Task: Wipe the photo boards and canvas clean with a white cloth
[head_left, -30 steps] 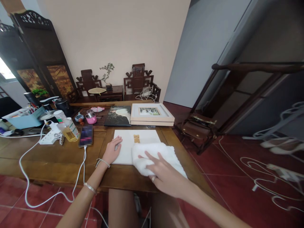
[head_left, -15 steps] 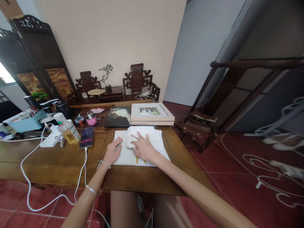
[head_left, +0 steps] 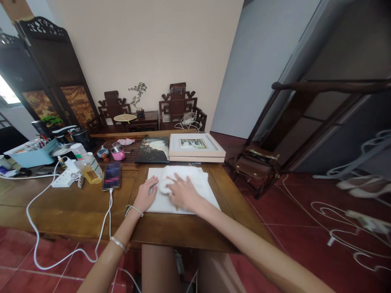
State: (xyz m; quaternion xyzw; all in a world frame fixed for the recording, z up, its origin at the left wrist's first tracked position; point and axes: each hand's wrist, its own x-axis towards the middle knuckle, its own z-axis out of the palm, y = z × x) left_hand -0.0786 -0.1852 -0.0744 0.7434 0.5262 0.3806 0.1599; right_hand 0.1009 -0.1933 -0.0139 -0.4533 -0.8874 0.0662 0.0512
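A white flat board (head_left: 159, 203) lies on the wooden table (head_left: 76, 203) in front of me. A white towel (head_left: 195, 179) covers most of it. My right hand (head_left: 182, 193) lies flat on the towel with fingers spread, pressing it onto the board. My left hand (head_left: 146, 194) rests on the board's left edge, fingers stretched forward, touching the towel's near-left fold.
Behind the board sit two stacked framed pictures (head_left: 196, 146) and a dark photo print (head_left: 152, 149). To the left are a phone (head_left: 111, 176) on a white cable, an oil bottle (head_left: 91, 168), a power strip (head_left: 64, 178), a pink cup (head_left: 117, 152). Cables lie on the red floor at right.
My right hand slid the towel from the board's near-right corner up over its middle, then a little toward the left. My left hand stayed on the board's left edge.
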